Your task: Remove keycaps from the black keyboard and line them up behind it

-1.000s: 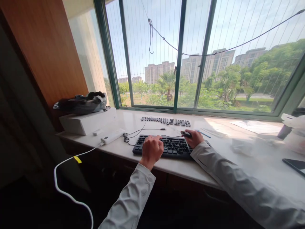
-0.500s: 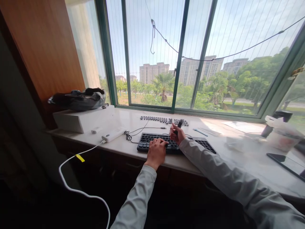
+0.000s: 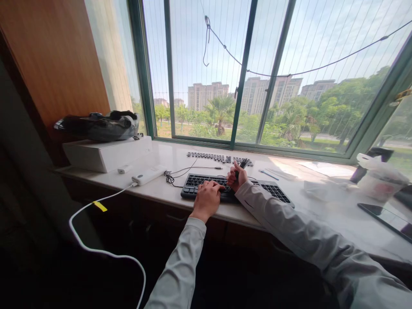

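Observation:
A black keyboard (image 3: pixel 273 192) lies near the counter's front edge, with square sockets without caps showing on its right part. My left hand (image 3: pixel 207 197) rests on its left half, palm down, fingers reaching right over the keys; what lies under the fingertips is hidden. My right hand (image 3: pixel 236 177) is closed just above the keyboard's middle, thumb up. A black tool (image 3: pixel 244 162) with several thin prongs or bristles sticks up from the fist; its lower part is hidden. Behind the keyboard, loose black keycaps (image 3: pixel 209 156) lie in rows.
A black cable (image 3: pixel 169 177) lies coiled left of the keyboard, near a white power bank (image 3: pixel 149 175) with a white cord. A white box (image 3: pixel 107 155) carries a dark bag (image 3: pixel 109 125). To the right are a blue pen (image 3: pixel 269 175), a plastic bag (image 3: pixel 380 182) and a tablet (image 3: pixel 386 221).
The view has shifted slightly. Both hands keep nearly the same places on and above the keyboard, and the right still grips the black tool.

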The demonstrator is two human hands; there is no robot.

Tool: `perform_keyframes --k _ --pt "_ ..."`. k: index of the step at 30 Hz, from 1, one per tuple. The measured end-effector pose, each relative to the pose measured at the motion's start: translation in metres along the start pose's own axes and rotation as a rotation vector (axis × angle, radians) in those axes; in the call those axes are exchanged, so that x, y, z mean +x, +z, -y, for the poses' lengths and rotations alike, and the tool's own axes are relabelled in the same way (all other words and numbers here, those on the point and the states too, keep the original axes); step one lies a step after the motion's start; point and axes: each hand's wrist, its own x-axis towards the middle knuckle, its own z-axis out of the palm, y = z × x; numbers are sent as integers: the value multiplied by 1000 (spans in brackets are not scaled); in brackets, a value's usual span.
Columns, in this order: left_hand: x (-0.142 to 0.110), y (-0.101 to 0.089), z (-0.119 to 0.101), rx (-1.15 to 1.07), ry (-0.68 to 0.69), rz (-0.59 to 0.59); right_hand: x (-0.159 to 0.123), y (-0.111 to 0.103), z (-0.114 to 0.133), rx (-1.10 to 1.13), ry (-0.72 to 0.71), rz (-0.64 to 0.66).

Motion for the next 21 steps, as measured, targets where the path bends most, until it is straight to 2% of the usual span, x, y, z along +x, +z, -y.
perform_keyframes --k 5,14,21 --pt "0 1 0 20 11 2 2 -1 -2 17 -26 -29" --pt "1 1 -1 52 -11 28 5 3 -2 -17 32 -163" --pt "2 -1 -3 80 -10 44 8 8 -3 -79 67 -149"
